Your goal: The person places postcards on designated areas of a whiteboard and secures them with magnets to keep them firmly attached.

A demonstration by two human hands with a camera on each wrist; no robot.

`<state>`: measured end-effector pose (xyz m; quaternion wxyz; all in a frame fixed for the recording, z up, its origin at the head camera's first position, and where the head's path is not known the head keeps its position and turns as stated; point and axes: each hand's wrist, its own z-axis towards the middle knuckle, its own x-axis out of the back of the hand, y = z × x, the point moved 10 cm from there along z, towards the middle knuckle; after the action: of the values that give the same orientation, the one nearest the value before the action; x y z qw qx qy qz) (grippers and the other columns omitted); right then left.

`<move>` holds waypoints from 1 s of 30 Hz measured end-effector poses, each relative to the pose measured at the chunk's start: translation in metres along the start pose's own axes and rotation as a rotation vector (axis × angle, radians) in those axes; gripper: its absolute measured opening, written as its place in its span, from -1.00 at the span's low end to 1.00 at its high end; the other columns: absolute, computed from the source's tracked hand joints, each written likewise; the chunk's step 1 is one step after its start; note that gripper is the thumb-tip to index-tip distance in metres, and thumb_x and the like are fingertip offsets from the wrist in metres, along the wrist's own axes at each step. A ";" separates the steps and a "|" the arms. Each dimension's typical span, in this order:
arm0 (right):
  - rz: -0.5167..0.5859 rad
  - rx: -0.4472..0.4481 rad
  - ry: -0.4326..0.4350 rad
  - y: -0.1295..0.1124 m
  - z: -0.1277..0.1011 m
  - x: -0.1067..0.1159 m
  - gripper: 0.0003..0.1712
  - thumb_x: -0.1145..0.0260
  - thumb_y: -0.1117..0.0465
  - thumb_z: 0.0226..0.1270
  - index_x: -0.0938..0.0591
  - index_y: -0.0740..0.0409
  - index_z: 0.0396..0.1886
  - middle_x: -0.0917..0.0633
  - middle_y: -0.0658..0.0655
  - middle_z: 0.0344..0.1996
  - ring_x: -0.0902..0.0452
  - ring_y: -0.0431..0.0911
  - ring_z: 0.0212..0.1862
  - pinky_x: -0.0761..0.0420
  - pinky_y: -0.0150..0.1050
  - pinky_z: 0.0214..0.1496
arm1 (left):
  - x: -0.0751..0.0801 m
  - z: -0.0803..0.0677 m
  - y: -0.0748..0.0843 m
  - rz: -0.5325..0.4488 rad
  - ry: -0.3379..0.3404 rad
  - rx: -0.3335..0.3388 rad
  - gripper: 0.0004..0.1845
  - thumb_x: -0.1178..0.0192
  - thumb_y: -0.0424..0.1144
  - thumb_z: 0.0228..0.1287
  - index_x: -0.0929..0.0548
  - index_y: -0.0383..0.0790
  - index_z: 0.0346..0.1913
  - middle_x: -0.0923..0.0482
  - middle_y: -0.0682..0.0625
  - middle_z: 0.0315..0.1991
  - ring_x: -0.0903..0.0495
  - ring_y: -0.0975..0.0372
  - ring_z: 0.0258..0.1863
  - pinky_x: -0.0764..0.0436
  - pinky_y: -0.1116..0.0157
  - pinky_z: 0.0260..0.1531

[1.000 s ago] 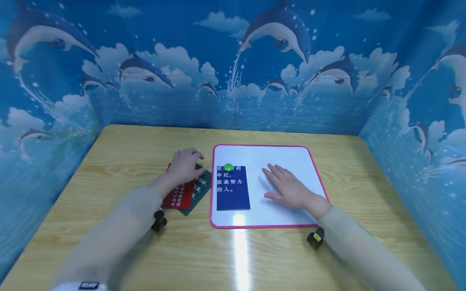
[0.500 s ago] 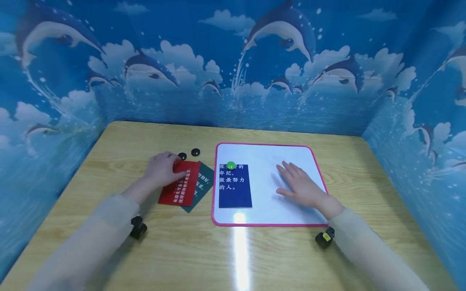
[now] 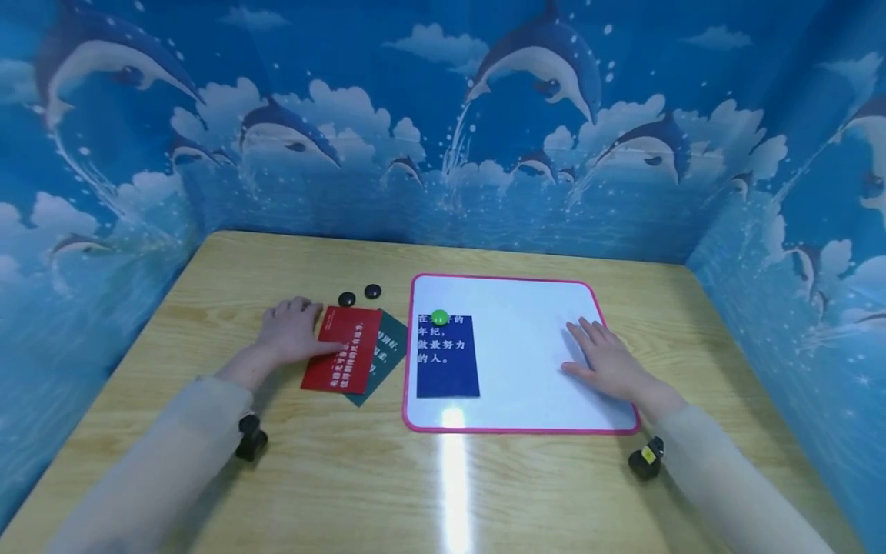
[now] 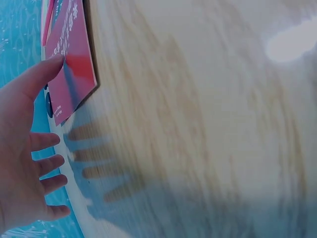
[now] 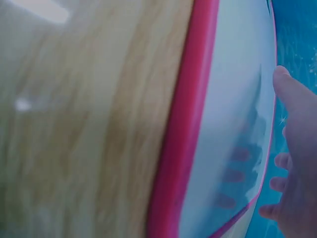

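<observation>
My left hand (image 3: 287,332) is at the left edge of a red card (image 3: 342,350) with white writing, its thumb reaching over the card and its fingers spread. In the left wrist view the fingers (image 4: 49,161) are apart with nothing between them. Under the red card lies a dark green card (image 3: 384,352), partly covered. A blue card (image 3: 447,377) with white characters lies on the left part of the pink-framed whiteboard (image 3: 519,308), a green round magnet (image 3: 439,317) at its top. Over the board's right side is my right hand (image 3: 609,365), fingers spread and holding nothing.
Two black round magnets (image 3: 373,292) lie behind the red card on the wooden table (image 3: 332,477). A blue dolphin-print curtain (image 3: 429,208) encloses the table's back and sides. Light glares off the table in front of the board.
My left hand has drawn back leftward off the cards, uncovering the red card and the black magnets. My right hand has shifted right across the whiteboard.
</observation>
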<state>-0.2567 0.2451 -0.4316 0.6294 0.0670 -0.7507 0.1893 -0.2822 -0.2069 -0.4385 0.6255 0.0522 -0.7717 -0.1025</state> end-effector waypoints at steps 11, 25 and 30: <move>0.032 -0.098 -0.050 0.037 -0.014 -0.011 0.02 -0.04 -0.28 0.31 0.03 0.39 0.43 0.02 0.48 0.41 0.17 0.37 0.42 0.08 0.29 0.40 | -0.003 0.002 -0.002 -0.034 -0.021 0.017 0.01 -0.30 0.22 -0.05 -0.22 -0.36 0.36 -0.15 -0.39 0.29 -0.08 -0.24 0.27 -0.04 -0.26 0.25; 0.053 -0.120 -0.102 0.049 -0.017 -0.020 0.08 0.04 -0.34 0.32 0.10 0.44 0.42 0.10 0.50 0.41 0.26 0.36 0.44 0.06 0.33 0.36 | -0.005 0.008 0.004 -0.122 -0.007 0.014 -0.13 -0.33 0.09 0.01 -0.30 -0.31 0.32 -0.15 -0.35 0.32 -0.08 -0.19 0.31 -0.04 -0.22 0.28; 0.061 -0.104 -0.099 0.043 -0.011 -0.023 0.06 0.02 -0.31 0.32 0.08 0.46 0.42 0.09 0.51 0.41 0.25 0.36 0.43 0.06 0.32 0.37 | 0.001 0.005 -0.002 -0.141 0.036 0.031 -0.43 -0.28 -0.05 0.13 -0.50 -0.33 0.13 -0.20 -0.35 0.30 -0.10 -0.19 0.29 -0.08 -0.20 0.26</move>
<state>-0.2570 0.2854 -0.4610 0.5881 0.0208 -0.7913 0.1658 -0.2877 -0.2089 -0.4389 0.6298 0.1178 -0.7561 -0.1333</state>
